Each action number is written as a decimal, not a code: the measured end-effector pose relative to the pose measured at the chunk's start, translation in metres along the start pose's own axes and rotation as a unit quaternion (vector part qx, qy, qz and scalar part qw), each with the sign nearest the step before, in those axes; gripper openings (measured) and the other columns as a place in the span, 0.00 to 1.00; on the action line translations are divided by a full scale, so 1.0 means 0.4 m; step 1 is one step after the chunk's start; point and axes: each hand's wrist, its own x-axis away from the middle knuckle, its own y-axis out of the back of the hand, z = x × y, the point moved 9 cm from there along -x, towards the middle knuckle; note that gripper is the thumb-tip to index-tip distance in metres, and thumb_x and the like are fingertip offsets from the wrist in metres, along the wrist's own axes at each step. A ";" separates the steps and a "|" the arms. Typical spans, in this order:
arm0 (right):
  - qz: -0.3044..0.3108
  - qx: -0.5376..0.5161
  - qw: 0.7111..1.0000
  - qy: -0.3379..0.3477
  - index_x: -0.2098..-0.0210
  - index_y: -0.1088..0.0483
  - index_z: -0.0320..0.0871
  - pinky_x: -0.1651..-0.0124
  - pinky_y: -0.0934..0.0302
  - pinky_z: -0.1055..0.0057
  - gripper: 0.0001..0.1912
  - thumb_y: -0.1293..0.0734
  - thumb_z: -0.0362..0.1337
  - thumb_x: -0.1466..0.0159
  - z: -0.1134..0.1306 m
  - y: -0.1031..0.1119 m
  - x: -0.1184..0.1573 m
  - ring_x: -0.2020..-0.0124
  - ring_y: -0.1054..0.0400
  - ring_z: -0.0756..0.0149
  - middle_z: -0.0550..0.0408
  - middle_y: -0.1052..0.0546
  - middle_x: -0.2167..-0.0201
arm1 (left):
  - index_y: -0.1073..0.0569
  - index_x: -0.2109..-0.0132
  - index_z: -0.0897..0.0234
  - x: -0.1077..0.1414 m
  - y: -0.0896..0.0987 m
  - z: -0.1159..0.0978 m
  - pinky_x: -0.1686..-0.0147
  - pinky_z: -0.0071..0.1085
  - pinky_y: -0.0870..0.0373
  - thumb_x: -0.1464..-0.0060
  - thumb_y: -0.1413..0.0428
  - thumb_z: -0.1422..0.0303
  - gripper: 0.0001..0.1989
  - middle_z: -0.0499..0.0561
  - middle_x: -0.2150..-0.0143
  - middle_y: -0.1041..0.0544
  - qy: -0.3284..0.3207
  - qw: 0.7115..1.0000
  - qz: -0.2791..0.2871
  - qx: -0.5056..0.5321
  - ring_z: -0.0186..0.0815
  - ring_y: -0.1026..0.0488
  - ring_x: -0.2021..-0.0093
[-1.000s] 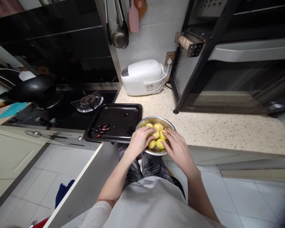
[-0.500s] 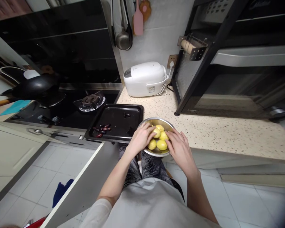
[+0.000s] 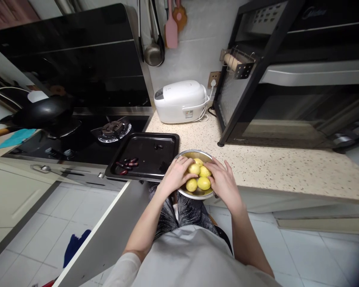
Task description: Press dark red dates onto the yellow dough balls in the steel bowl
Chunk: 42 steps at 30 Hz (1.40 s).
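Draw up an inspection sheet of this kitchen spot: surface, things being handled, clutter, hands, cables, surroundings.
Surface: pale speckled countertop.
Things handled: yellow rounded pieces in a metal bowl at the front edge.
Clutter: black tray beside the bowl, small dark pieces scattered in it.
Hands: left hand and right hand both at the bowl, fingers by the yellow rounded pieces; grip unclear.
Cables: white cord by the white appliance; plug in wall outlet.
Surroundings: stove with black wok, left; black rack, right.

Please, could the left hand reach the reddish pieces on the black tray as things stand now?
Probably yes: the left hand is beside the black tray, with nothing visible blocking the reddish pieces, though it must first leave the bowl.
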 end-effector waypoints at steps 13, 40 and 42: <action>0.028 -0.004 0.998 0.049 0.49 0.25 0.46 0.25 0.76 0.31 0.22 0.37 0.26 0.41 -0.012 0.018 -0.033 0.36 0.34 0.46 0.52 0.18 0.52 | 0.27 0.45 0.61 -0.001 0.006 0.005 0.41 0.46 0.33 0.32 0.44 0.59 0.15 0.56 0.45 0.21 -0.005 0.999 0.003 0.040 0.47 0.28 0.42; -0.045 -0.046 0.997 0.044 0.48 0.27 0.46 0.25 0.54 0.43 0.15 0.42 0.35 0.28 0.031 0.078 0.016 0.41 0.30 0.55 0.50 0.21 0.48 | 0.20 0.50 0.60 0.016 0.004 -0.022 0.42 0.44 0.31 0.33 0.43 0.68 0.09 0.54 0.48 0.21 -0.021 1.000 -0.015 0.012 0.46 0.27 0.42; -0.055 -0.063 0.995 0.059 0.47 0.27 0.47 0.25 0.53 0.43 0.15 0.42 0.36 0.27 0.041 0.074 0.025 0.40 0.30 0.55 0.50 0.21 0.47 | 0.21 0.47 0.59 0.024 0.015 -0.018 0.41 0.44 0.31 0.32 0.44 0.67 0.11 0.54 0.46 0.22 -0.020 0.999 -0.031 0.024 0.45 0.28 0.41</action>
